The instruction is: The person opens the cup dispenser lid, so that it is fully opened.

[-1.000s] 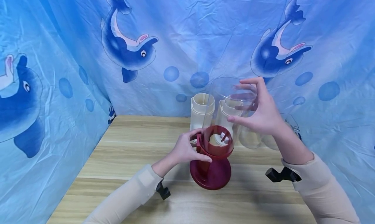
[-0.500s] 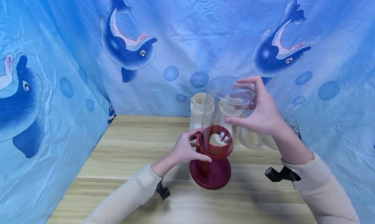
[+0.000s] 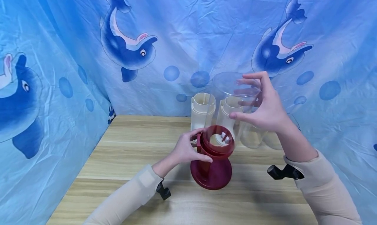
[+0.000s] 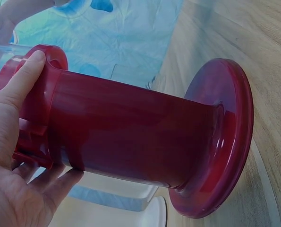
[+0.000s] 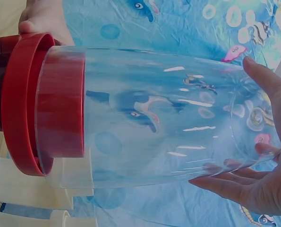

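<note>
My left hand (image 3: 188,149) grips a dark red stand (image 4: 131,127) just under its collar (image 5: 20,104), thumb on the near side. The stand is upright, its wide round foot (image 3: 210,177) on the table. With the fingers and thumb of my right hand (image 3: 266,112) I hold a clear plastic cylinder (image 5: 145,118) near its upper rim. The cylinder's lower end surrounds the red inner ring (image 5: 62,109) of the collar. It leans slightly right in the head view. In the right wrist view a gap shows between part of its lower edge and the collar.
Two cream-coloured tubes (image 3: 203,113) stand behind the red stand, one seen partly through the cylinder. More clear cylinders (image 3: 251,140) are at the back right, partly behind my right hand and arm. A blue dolphin-print cloth (image 3: 188,32) walls in the wooden table (image 3: 126,172).
After a slight shift left, my right hand and the cylinder's top have moved up and a little right. The left hand and red stand are almost unmoved.
</note>
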Motion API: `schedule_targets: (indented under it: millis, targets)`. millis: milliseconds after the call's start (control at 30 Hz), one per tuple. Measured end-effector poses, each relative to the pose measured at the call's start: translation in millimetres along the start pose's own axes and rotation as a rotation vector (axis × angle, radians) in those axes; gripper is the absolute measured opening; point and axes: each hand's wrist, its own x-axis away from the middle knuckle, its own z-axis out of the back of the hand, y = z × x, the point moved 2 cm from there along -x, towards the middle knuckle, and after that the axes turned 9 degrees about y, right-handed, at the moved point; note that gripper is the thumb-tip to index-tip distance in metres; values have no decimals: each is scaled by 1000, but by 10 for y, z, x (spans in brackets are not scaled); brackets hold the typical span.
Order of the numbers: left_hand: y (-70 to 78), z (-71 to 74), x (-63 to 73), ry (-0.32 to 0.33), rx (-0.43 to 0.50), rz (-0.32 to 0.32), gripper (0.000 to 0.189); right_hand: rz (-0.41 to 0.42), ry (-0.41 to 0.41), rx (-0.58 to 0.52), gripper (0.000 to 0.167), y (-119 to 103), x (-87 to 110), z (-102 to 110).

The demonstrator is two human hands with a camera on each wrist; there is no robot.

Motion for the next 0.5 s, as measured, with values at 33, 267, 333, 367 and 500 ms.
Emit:
schedule_targets:
  millis: [33, 267, 333, 367, 500]
  targets:
    - [0, 0, 2, 0, 0, 0, 98, 3, 6, -7, 100, -14, 5, 9]
    - [-50, 57, -91, -91, 30, -11, 100, 59, 90, -228, 95, -74, 6, 156]
    - [-87, 113, -170, -165, 80, -29, 100, 69, 114, -272, 94, -87, 17, 226]
    - [-110, 147, -207, -204, 107, -38, 100, 72, 122, -292, 94, -90, 28, 259]
    - [-137, 265, -281, -301, 135, -74, 106, 92, 135, -318, 92, -108, 93, 370]
